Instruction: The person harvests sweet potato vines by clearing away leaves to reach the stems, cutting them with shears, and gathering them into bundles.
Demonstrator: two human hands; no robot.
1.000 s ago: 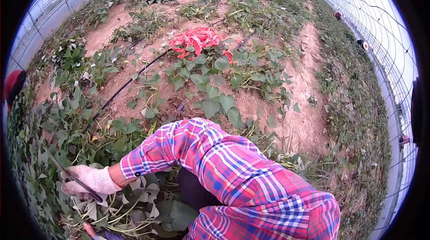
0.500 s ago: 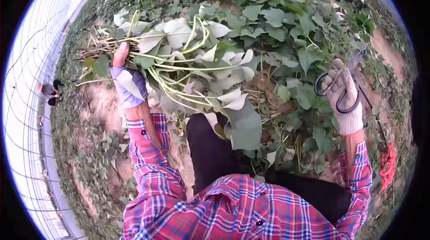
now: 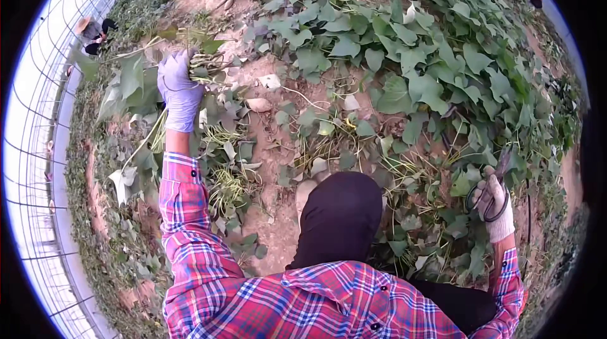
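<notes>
My left hand point(image 3: 179, 86), in a pale purple glove, is closed round a bunch of cut vines point(image 3: 205, 64). Their stem ends point right, while their leaves hang to the left of the wrist. At the right, my right hand point(image 3: 492, 197), in a grey and white knit glove, grips dark-handled scissors point(image 3: 504, 165) with the blades pointing up, close to leafy green vines point(image 3: 436, 80). Whether the blades are apart is too small to tell.
Piles of cut stems point(image 3: 231, 181) lie on the soil right of my left forearm. My dark-clad knee point(image 3: 344, 212) is at the centre. Another person point(image 3: 93, 34) in a straw hat is at the far upper left, near a wire-like frame.
My left hand has turned over with the bunch, so the leaves now hang left instead of right. My right hand has moved down with the scissors. The view has shifted, showing more soil.
</notes>
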